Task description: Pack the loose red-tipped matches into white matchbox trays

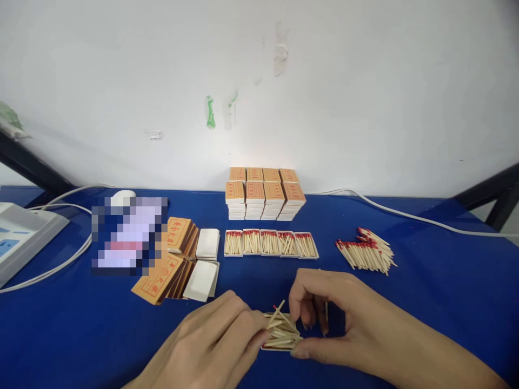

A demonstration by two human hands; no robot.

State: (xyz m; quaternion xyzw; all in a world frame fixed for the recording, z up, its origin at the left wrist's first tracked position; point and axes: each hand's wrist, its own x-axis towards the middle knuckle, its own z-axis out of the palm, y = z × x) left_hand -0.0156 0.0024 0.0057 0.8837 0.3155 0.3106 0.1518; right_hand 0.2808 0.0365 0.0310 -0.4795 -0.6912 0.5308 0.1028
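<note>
Fingers: while our right hand (344, 316) has thumb and forefinger closed on the right end of an open tray (279, 349), its other fingers curl inward, and a pale stick seems to show behind them.
Left side: our left hand (213, 337) bends thumb and forefinger in tight at the tray's other end. Pinching the wall or some sticks? We honestly can't tell.
Tray: low in front of us, between both hands. Probably super light, with thin walls that'd squash, so we'd hold it gently by the ends.
Heaped matches (284, 336): a messy bunch inside the tray, a couple poking up. Likely stiff but snappable, and rolly, so we'd take them mid-stick, off the red heads.
Five filled trays (270, 255): lined up just beyond our hands, red heads mostly at the far end.
Loose match pile (365, 256): off to our right, on the blue table (454, 281).
White trays (200, 281): stacked on our left.
Orange sleeves (158, 278): fanned out just beside those.
Matchbox stack (265, 195): farthest out, near the wall (365, 108), labels up.
</note>
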